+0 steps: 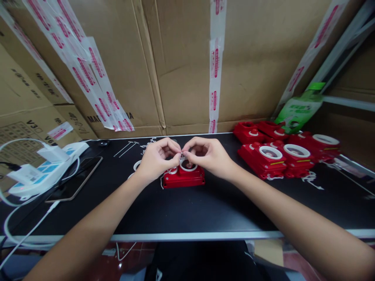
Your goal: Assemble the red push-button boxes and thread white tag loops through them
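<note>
My left hand (162, 158) and my right hand (206, 155) meet above a red box-shaped housing (184, 180) with a round white-rimmed opening. Thumb and forefinger of each hand are pinched together, fingertips almost touching. Between them is something small and pale, too tiny to name. The housing rests on the black table (181, 212), its upper part partly covered by my hands. A white ring (136, 165) lies just left of it, half hidden behind my left hand.
Several similar red housings (265, 160) are grouped at the right, near a green bottle (301, 107). At the left lie a phone (77, 177), a white power strip (48, 168) and cables. Thin metal rods (125, 148) lie behind my left hand. Large cardboard boxes (181, 70) stand along the back.
</note>
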`<state>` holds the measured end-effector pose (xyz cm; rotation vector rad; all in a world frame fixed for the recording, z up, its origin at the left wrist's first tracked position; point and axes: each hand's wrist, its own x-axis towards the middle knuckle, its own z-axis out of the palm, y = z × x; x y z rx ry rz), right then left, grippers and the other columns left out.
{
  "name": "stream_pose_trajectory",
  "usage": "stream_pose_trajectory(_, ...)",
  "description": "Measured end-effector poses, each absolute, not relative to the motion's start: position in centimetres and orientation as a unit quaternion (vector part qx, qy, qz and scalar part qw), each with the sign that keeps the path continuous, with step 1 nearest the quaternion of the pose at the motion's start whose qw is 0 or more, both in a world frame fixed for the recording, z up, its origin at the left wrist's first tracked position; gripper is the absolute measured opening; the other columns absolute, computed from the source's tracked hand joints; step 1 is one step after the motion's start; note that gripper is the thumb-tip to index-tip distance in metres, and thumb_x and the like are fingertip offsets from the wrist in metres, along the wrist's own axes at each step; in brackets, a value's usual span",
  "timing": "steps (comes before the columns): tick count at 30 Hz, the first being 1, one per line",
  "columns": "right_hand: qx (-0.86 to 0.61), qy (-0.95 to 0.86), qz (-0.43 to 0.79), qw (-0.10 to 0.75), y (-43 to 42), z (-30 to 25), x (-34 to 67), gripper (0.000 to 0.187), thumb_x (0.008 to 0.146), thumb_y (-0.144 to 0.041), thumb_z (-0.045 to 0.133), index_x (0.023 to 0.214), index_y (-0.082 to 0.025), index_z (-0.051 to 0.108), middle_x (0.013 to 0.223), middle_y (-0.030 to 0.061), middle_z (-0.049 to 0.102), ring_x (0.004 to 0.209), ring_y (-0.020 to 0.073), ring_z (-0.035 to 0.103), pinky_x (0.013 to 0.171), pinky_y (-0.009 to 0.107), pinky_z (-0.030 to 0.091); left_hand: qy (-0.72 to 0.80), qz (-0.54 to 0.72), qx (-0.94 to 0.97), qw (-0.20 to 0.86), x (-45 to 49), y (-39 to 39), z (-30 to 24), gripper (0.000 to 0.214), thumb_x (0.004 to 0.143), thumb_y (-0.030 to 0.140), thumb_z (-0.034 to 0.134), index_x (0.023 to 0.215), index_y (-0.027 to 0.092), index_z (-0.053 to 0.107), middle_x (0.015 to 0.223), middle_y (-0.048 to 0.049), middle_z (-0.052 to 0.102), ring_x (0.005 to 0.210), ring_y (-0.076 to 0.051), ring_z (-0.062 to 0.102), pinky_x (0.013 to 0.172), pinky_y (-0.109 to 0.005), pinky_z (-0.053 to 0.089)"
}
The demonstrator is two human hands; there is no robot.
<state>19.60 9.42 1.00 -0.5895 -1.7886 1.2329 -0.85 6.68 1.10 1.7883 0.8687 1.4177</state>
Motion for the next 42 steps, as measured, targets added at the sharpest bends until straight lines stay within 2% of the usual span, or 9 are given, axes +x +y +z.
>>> stream_pose_trajectory(6,-0.220,-0.714,0.514,0.422,9.62,1.06,19.61,0.034,0.081,-0.043,0.088,0.095,-0.015,0.075,0.071,0.0016,0.074,0.063,0.0139,0.070,0.063,0.026,0.057,0.333,0.547,0.690,0.337,-0.75,6.56,1.07,0.015,0.071,0.017,0.082,0.075,0.017,0.067,0.086,-0.0055,0.073,0.083,-0.018,0.071,0.076,-0.031,0.060)
stream_pose_trajectory(12,-0.216,-0.720,0.504,0.425,9.66,1.20,19.66,0.030,0.078,-0.035,0.090,0.091,-0.016,0.070,0.076,0.0013,0.073,0.064,0.0131,0.068,0.061,0.025,0.054,0.323,0.560,0.679,0.348,-0.49,6.40,1.04,0.013,0.070,0.013,0.083,0.075,0.016,0.071,0.087,-0.0063,0.075,0.082,-0.018,0.072,0.075,-0.030,0.061)
stream_pose_trajectory(18,-0.215,-0.719,0.495,0.437,9.58,1.22,19.56,0.027,0.077,-0.030,0.087,0.091,-0.017,0.067,0.072,-0.0005,0.070,0.064,0.0139,0.068,0.062,0.025,0.054,0.336,0.570,0.660,0.356,-0.45,6.65,0.51,0.012,0.074,0.021,0.085,0.077,0.016,0.075,0.087,-0.0079,0.079,0.082,-0.020,0.074,0.076,-0.033,0.062)
stream_pose_trajectory(22,-0.211,-0.737,0.450,0.459,9.34,1.06,19.47,0.021,0.080,-0.026,0.083,0.091,-0.018,0.067,0.080,0.0000,0.069,0.069,0.0146,0.070,0.066,0.027,0.057,0.340,0.573,0.652,0.362,-0.38,6.76,0.23,0.013,0.075,0.024,0.086,0.078,0.016,0.075,0.086,-0.0073,0.078,0.082,-0.020,0.073,0.077,-0.033,0.061)
stream_pose_trajectory(28,-0.193,-0.787,0.334,0.482,9.16,0.87,19.52,0.008,0.085,-0.019,0.076,0.091,-0.019,0.069,0.096,0.0026,0.067,0.072,0.0129,0.068,0.070,0.029,0.058,0.337,0.577,0.641,0.377,-0.22,6.65,0.47,0.013,0.069,0.018,0.084,0.071,0.016,0.071,0.085,-0.0059,0.075,0.080,-0.018,0.070,0.072,-0.031,0.058)
stream_pose_trajectory(37,-0.180,-0.812,0.259,0.491,8.93,0.90,19.39,0.008,0.086,-0.014,0.073,0.088,-0.020,0.069,0.095,0.0033,0.068,0.072,0.0130,0.066,0.067,0.029,0.056,0.354,0.564,0.649,0.367,-0.09,6.30,0.91,0.015,0.065,0.014,0.079,0.066,0.017,0.064,0.082,-0.0043,0.073,0.076,-0.017,0.067,0.068,-0.029,0.054)
stream_pose_trajectory(42,-0.167,-0.813,0.258,0.495,8.77,0.95,19.27,0.006,0.086,-0.015,0.074,0.088,-0.018,0.070,0.094,0.0050,0.070,0.071,0.0139,0.068,0.066,0.029,0.058,0.362,0.559,0.653,0.361,-0.15,6.23,0.86,0.019,0.064,0.011,0.077,0.065,0.017,0.060,0.081,-0.0028,0.071,0.076,-0.015,0.066,0.069,-0.027,0.053)
